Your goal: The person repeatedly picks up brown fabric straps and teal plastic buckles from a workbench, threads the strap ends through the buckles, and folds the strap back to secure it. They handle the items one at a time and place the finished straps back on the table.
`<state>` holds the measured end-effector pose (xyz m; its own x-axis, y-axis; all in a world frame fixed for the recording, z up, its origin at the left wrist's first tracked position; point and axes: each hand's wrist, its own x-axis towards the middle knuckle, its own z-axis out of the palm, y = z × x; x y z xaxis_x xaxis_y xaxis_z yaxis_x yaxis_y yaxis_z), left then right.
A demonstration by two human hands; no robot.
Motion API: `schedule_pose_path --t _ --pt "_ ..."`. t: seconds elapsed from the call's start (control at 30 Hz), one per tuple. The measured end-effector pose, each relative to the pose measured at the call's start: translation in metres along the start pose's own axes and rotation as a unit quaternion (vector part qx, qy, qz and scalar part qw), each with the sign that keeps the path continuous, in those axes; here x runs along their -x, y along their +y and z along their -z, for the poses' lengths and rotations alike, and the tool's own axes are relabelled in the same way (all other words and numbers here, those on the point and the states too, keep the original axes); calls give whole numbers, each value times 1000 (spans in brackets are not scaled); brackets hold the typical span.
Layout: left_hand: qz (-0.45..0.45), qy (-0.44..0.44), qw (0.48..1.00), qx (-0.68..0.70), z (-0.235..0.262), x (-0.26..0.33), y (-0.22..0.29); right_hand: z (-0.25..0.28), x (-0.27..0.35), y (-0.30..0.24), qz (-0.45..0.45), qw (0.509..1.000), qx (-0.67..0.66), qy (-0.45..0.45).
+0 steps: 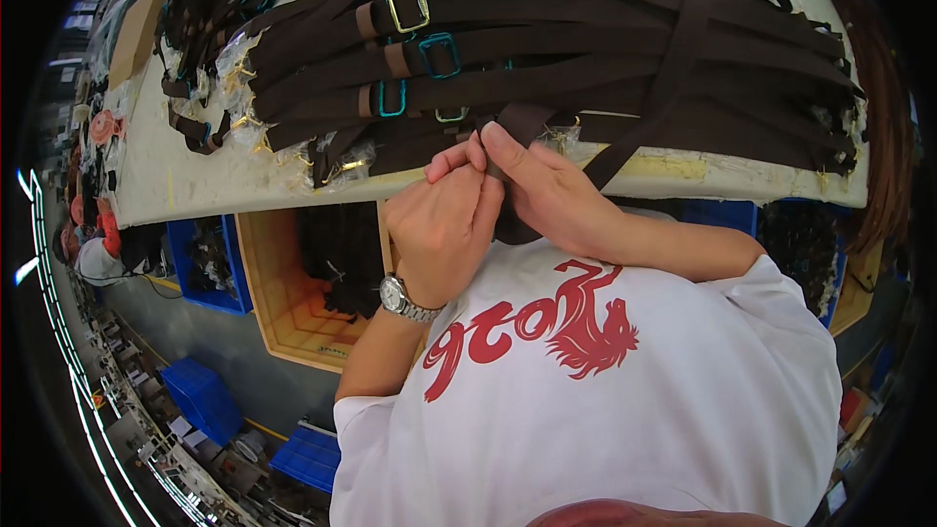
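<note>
At the table's near edge my two hands meet over a dark brown strap [524,120]. My left hand [449,210], with a metal watch at its wrist, is closed, its fingers curled around part of the strap. My right hand [551,185] presses its thumb against the strap close to the left fingers; its other fingertips are mostly hidden. Just beyond lies a thick stack of similar flat brown straps [566,59]. Several carry square buckles, among them a gold one [409,8] and one with a teal covering [440,56].
The pale table [156,171] holds another bundle of straps [210,20] at the far left, with clear plastic wrapping. Below its edge stand a yellow crate [256,273] with dark contents and a blue bin [237,268]. Other people sit at the far left.
</note>
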<state>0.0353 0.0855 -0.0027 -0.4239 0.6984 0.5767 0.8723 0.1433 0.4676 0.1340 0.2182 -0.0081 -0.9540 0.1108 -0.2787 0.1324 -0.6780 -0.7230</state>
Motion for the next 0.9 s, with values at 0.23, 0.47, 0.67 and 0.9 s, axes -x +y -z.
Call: schedule_pose_path --t 0.23,0.47,0.67,0.9 --pt "122 -161 979 28 29 -9 13 8 3 5 92 984 150 7" --pt "-79 -247 961 -97 105 -41 2 -3 3 -16 -59 962 127 -235" --pt "-121 -368 921 -35 118 -30 -14 -11 -4 -21 -165 936 108 -293" --pt "410 -204 810 367 114 23 -11 -16 8 -25 61 839 506 -191"
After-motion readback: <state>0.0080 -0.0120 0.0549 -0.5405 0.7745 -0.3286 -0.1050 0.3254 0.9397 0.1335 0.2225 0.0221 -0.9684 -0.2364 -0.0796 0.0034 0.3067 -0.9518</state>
